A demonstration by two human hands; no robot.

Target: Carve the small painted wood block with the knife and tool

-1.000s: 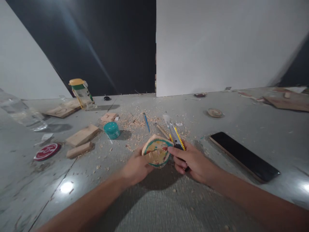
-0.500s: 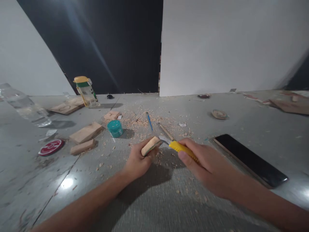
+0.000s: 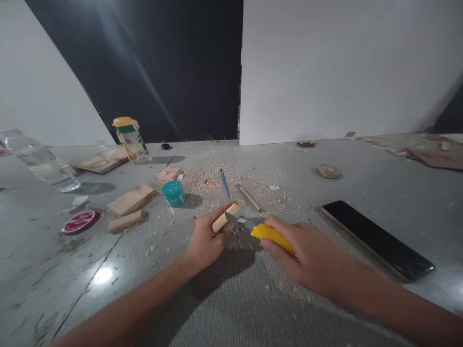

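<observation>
My left hand [image 3: 206,238] grips a small round wooden piece [image 3: 225,217], held edge-up just above the grey table [image 3: 231,299]. My right hand [image 3: 307,250] is closed around a yellow utility knife [image 3: 272,235]. Its metal blade points left and touches the wooden piece's edge. Wood shavings [image 3: 206,180] lie scattered on the table beyond both hands.
A black phone [image 3: 376,238] lies to the right. On the left are a teal jar [image 3: 173,193], wooden blocks [image 3: 130,199], a red round lid [image 3: 80,221], a yellow-capped bottle [image 3: 129,139] and a clear bottle [image 3: 43,164]. A blue brush [image 3: 224,182] and a wooden stick [image 3: 250,198] lie ahead.
The wooden piece has turned from showing its painted face to edge-on. My right hand has swung the knife from upright to pointing left, blade against the wood.
</observation>
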